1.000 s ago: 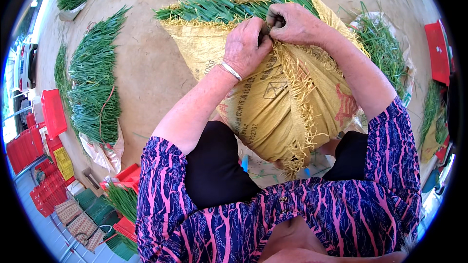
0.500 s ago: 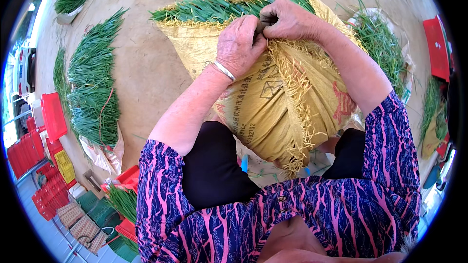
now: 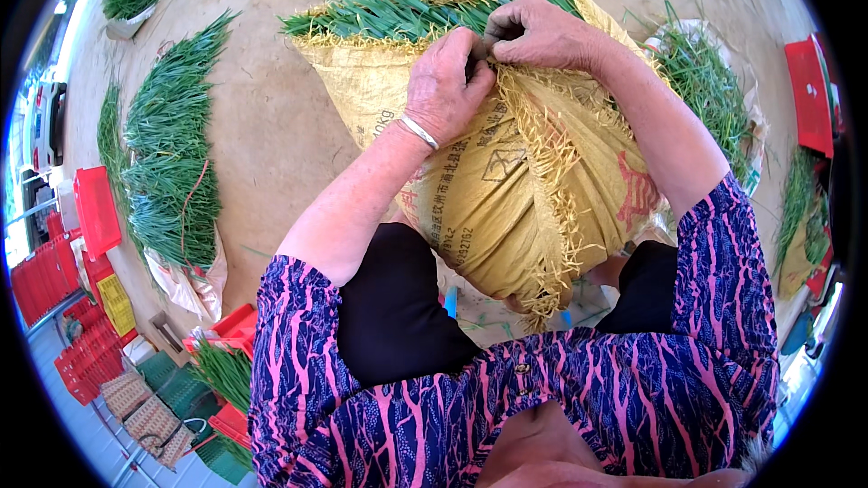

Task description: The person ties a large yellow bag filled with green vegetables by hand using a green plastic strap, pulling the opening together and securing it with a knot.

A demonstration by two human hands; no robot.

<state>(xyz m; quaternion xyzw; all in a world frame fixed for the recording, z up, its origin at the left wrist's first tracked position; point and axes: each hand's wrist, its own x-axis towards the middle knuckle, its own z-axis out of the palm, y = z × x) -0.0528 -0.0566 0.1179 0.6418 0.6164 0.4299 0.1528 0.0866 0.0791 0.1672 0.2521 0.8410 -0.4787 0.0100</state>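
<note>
now both hands' fingers [image 3: 477, 59] pinch yellow sack [image 3: 506, 190] frayed seam together.

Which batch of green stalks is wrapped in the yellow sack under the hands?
The bundle at top centre, poking from the woven yellow sack both hands pinch. The other heaps, like the big pile at left, lie loose on the ground.

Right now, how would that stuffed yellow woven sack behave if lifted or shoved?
Likely floppy: the yellow woven sack creases and bulges under the left hand and right hand. Probably bulky rather than dense, being packed with green leaves. Its frayed edges may shed strands or tear when pulled.
</note>
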